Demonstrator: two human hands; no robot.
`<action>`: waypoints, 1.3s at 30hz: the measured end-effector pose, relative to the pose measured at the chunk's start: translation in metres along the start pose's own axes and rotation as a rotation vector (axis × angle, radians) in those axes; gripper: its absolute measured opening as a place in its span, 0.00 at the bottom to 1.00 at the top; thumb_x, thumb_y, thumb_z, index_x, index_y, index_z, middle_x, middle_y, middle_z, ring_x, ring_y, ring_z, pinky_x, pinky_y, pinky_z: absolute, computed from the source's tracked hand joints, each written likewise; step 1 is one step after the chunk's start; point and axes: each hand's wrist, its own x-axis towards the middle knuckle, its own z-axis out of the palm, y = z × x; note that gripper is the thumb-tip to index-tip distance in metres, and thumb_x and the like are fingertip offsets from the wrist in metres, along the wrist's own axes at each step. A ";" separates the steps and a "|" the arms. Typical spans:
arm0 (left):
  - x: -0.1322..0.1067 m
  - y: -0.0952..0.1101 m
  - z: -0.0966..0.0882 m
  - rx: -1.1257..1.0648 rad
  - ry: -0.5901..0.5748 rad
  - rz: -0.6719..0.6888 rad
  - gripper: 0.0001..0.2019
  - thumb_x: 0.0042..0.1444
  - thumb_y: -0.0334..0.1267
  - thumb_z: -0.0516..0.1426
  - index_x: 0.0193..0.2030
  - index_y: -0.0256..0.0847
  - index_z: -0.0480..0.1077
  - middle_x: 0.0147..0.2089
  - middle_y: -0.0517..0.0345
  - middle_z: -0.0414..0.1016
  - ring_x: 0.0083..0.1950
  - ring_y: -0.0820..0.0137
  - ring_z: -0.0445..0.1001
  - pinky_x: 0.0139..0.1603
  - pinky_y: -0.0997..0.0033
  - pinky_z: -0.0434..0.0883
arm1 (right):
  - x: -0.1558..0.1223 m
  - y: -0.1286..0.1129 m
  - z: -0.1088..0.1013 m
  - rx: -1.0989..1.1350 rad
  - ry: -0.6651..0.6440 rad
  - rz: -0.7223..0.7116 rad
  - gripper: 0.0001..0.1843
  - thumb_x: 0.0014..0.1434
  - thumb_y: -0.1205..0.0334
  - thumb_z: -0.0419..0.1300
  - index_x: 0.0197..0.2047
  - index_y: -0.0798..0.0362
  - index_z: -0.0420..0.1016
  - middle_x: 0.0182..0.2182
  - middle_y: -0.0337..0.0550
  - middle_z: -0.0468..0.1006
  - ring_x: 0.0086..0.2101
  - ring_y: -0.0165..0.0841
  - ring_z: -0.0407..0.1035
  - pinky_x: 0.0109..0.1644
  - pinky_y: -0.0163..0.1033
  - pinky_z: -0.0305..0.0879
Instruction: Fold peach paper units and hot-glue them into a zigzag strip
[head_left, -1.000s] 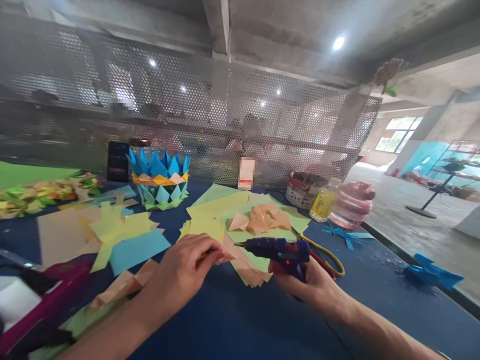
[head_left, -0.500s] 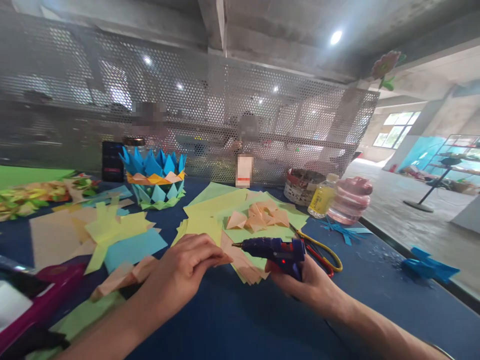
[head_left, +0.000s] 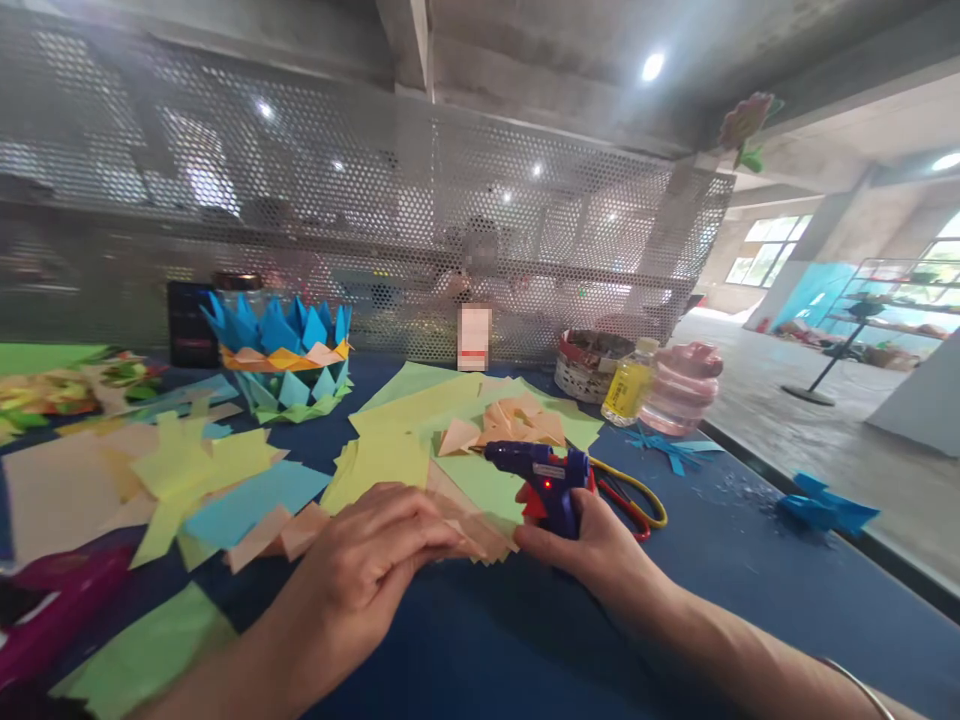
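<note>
Fingers (head_left: 581, 515) of R hand (head_left: 592, 545) clamped round grip of glue gun (head_left: 541, 470), held low over paper pile (head_left: 480, 485), nozzle pointing left. Gun prob. light, rigid plastic; hold by grip only, tip likely hot (red lamp on). L hand (head_left: 367, 570) fingers together, pressing thin, floppy peach paper (head_left: 480, 535) to blue table (head_left: 480, 640).

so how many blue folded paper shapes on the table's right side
2. One blue shape lies before the pink container; the other sits by the table edge, far right. Others may hide under loose sheets.
</note>
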 end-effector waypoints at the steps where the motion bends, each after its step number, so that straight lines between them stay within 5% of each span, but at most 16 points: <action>1: 0.000 0.003 0.001 -0.015 -0.013 0.006 0.13 0.65 0.25 0.52 0.45 0.48 0.72 0.38 0.65 0.74 0.42 0.75 0.70 0.43 0.76 0.64 | -0.001 0.001 0.002 0.011 -0.024 -0.005 0.16 0.46 0.54 0.69 0.31 0.55 0.70 0.21 0.33 0.66 0.22 0.26 0.59 0.25 0.31 0.56; 8: -0.002 0.009 0.008 -0.077 -0.032 0.046 0.14 0.64 0.22 0.51 0.44 0.45 0.71 0.38 0.62 0.73 0.41 0.73 0.70 0.41 0.75 0.65 | -0.008 -0.003 0.015 0.159 -0.237 -0.114 0.15 0.48 0.57 0.68 0.32 0.55 0.69 0.25 0.34 0.69 0.26 0.25 0.59 0.29 0.31 0.56; 23: 0.000 0.010 0.012 -0.030 -0.071 0.164 0.15 0.63 0.21 0.51 0.47 0.46 0.69 0.39 0.59 0.74 0.41 0.69 0.71 0.43 0.70 0.65 | -0.009 -0.004 0.016 0.178 -0.244 0.014 0.13 0.46 0.65 0.66 0.36 0.55 0.70 0.22 0.30 0.69 0.22 0.22 0.59 0.25 0.28 0.56; 39: -0.004 0.011 0.018 -0.065 -0.113 0.044 0.13 0.65 0.24 0.49 0.39 0.44 0.71 0.36 0.60 0.72 0.39 0.69 0.68 0.43 0.68 0.63 | -0.010 -0.003 0.019 0.137 -0.217 0.001 0.13 0.43 0.66 0.64 0.34 0.54 0.69 0.22 0.29 0.66 0.24 0.24 0.58 0.27 0.30 0.55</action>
